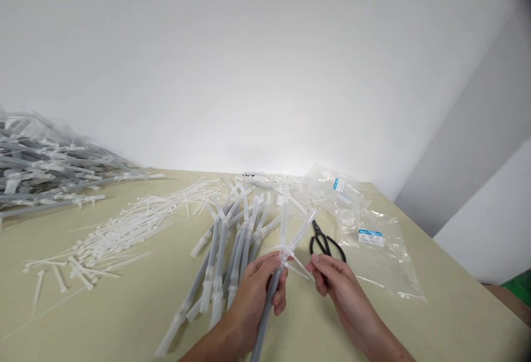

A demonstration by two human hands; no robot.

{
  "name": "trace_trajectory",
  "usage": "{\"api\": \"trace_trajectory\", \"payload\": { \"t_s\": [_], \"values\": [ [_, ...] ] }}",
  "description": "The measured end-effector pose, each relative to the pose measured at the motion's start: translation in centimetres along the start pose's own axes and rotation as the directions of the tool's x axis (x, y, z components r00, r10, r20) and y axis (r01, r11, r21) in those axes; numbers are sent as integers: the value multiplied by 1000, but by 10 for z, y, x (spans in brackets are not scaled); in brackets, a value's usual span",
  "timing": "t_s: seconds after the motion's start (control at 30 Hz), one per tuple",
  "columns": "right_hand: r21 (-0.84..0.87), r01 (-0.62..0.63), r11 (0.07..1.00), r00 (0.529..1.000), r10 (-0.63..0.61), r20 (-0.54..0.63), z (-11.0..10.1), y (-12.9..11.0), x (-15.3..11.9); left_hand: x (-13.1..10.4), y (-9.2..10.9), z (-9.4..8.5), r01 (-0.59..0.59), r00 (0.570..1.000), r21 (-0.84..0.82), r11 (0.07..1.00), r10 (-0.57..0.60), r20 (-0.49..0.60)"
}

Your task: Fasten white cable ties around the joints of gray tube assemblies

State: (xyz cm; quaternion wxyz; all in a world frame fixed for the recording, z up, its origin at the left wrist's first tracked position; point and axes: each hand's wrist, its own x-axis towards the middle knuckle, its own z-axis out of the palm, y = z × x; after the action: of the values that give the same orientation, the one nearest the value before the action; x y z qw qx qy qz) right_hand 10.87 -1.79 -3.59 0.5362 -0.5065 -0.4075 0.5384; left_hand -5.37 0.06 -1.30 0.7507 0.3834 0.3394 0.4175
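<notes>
My left hand is closed around a grey tube just below its joint, where it forks into two clear branches. White cable ties circle that joint, and their tails stick out to the right. With thumb and forefinger, my right hand pinches the end of one tail. Just behind the right hand lies a pair of black-handled scissors. To the left of my left hand rests a bunch of similar forked tubes, several of them overlapping.
Loose white cable ties spread across the left of the table. A big heap of tube assemblies stands at the far left. Clear plastic bags with blue-and-white labels lie on the right. A white wall rises behind.
</notes>
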Motion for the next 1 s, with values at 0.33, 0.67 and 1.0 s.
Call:
{"api": "trace_trajectory", "payload": {
  "t_s": [0.33,0.67,1.0],
  "values": [
    [3,-9,1000,1000,9,8,1,-2,-1,2,-4,0,-21,1000,-33,999,21,6],
    [-11,5,1000,1000,-5,24,3,0,0,2,-7,-1,-47,998,-2,999,47,36],
    [-2,-17,1000,1000,17,6,3,2,2,1,-6,-2,-36,998,-25,999,37,41]
  ]
}}
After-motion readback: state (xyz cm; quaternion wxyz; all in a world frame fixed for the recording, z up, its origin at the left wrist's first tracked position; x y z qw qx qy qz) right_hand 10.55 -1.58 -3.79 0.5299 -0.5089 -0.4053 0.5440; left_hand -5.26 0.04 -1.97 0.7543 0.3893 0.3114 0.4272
